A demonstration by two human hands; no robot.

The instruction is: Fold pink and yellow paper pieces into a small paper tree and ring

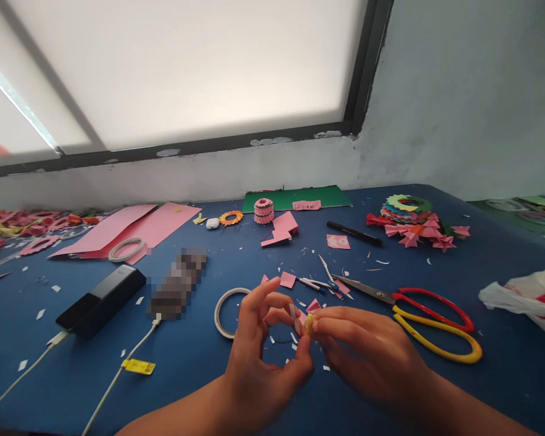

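Over the front middle of the blue table, my two hands meet at the fingertips. My right hand [367, 348] pinches a small yellow paper piece [310, 324]. My left hand [266, 351] has its thumb and fingers curled to the same spot, closed on a small pink paper piece [302, 317]. A thin whitish strip [293, 313] stands by the left fingers. Behind the hands lie pink paper scraps [287, 279] and a drawing compass [329, 275]. Red and yellow handled scissors [436, 321] rest to the right. A tape roll [222, 312] is partly hidden behind my left hand.
A power bank [102, 300] and a blurred device [177, 284] with cables lie left. Pink sheets [131, 227], a second tape roll [127, 249] and a pink ring stack [264, 211] sit farther back. Layered paper flowers [409, 212], a black pen [354, 233] and a plastic bag [527, 297] are right.
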